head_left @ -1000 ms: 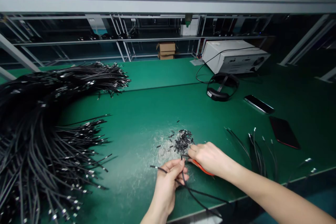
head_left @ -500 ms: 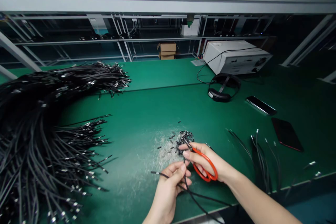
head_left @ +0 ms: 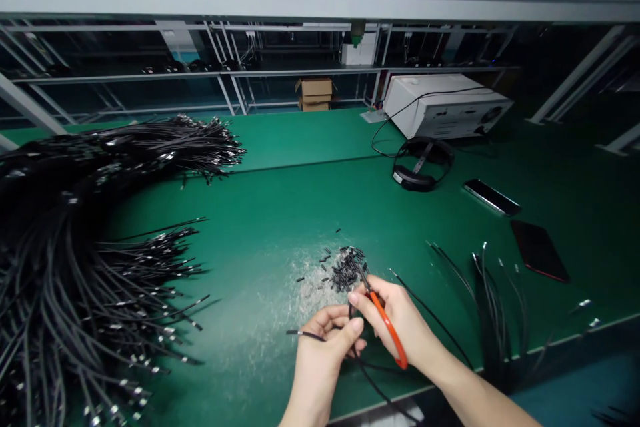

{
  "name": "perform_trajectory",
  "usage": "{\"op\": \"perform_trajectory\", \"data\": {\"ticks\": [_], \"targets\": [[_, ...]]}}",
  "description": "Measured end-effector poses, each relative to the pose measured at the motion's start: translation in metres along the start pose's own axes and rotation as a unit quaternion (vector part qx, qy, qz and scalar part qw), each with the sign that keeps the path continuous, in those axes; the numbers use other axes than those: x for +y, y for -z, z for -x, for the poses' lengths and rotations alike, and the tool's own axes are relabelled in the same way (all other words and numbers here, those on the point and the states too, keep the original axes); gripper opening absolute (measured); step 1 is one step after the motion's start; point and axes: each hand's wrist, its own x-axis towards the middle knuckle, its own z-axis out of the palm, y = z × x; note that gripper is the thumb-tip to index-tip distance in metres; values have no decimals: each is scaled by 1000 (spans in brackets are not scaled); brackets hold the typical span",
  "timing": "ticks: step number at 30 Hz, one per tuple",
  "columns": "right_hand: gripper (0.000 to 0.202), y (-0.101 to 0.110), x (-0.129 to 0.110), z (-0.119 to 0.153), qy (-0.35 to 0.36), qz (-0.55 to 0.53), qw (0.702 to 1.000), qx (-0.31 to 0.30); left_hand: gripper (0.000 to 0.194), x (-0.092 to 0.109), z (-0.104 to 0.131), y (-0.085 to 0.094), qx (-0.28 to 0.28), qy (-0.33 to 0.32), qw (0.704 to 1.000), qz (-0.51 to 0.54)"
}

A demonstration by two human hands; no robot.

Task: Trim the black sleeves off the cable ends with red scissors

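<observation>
Plainly, the work in hand is partway along, judging by what lies about. A loose heap of short black tubular pieces sits on the smooth green tabletop just beyond the hands, amid wispy whitish shreds, so a fair number of cuts seem to have been made. How many are left cannot be told: the big bundle of thin black cables with silvery tips at the left might be finished or waiting, and so might the small bunch of black cables at the right.

The slim black cable being worked on is in the left hand, its thumb and forefinger pinching it near the upper end, while the rest trails down over the table's near edge. A short black cable end with a pale band also pokes out leftward from that hand; whether it belongs to the same cable is unclear.

The fingers of the right hand are curled around small orange-handled metal scissors, blades pointing toward the heap, the thumb tip beside the cable's upper end; whether it presses there cannot be told.

As for writing, a small white label shows on the black band-shaped headset, but no lettering or brand is legible anywhere
</observation>
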Motion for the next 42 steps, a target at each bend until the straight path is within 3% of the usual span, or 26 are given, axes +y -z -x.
{"op": "perform_trajectory", "data": {"ticks": [4,15,18,21,23,26,31,36,42], "targets": [[18,5,-5,0,39,26,997,-53,20,-3,0,2,7,-14,1000,-18],[16,16,-14,-6,-25,-22,993,-117,20,-4,3,3,-12,-7,1000,-7],[15,15,-13,-6,-25,-4,993,-119,21,-4,1,2,-4,-10,1000,-13],[14,12,-11,-6,35,100,992,-69,24,-5,-3,1,41,-36,998,-32],[15,9,-9,-5,91,199,976,-20,23,-5,-6,2,56,-61,996,-46],[13,6,-7,-4,141,329,934,13,19,-6,-8,3,25,-49,998,-31],[6,15,0,-6,204,418,884,-45,15,-4,-6,5,-25,52,996,62],[5,28,7,-3,194,513,835,-32,13,0,-5,8,-27,97,988,113],[8,26,13,0,228,573,785,-60,14,-1,-5,5,-23,130,982,132]]}}
